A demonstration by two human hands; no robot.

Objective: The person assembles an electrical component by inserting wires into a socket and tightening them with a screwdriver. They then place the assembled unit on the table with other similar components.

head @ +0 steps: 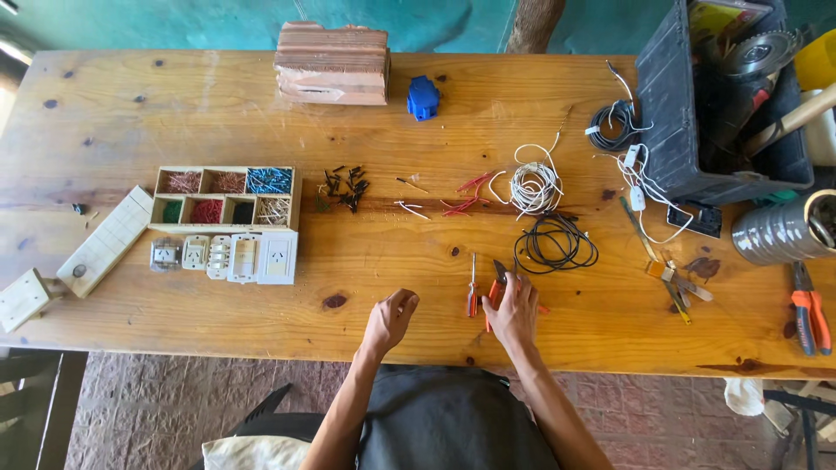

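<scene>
My right hand (pixel 514 309) rests on the wooden table (pixel 174 104) near its front edge, fingers laid over a pair of orange-handled pliers (pixel 497 277); whether it grips them I cannot tell. A small orange screwdriver (pixel 472 292) lies just left of the pliers. My left hand (pixel 392 318) hovers a little to the left with its fingers loosely curled and nothing in it. Beyond my right hand lie a black wire coil (pixel 553 242) and a white wire coil (pixel 533 184).
A wooden compartment box (pixel 224 198) with coloured wire bits stands at left, white wall sockets (pixel 228 256) before it. Black screws (pixel 346 186), red wire offcuts (pixel 466 196), a blue part (pixel 422 97), a wood block (pixel 333 63), a black toolbox (pixel 675 113), tape roll (pixel 784 228) and orange pliers (pixel 810 309) lie about.
</scene>
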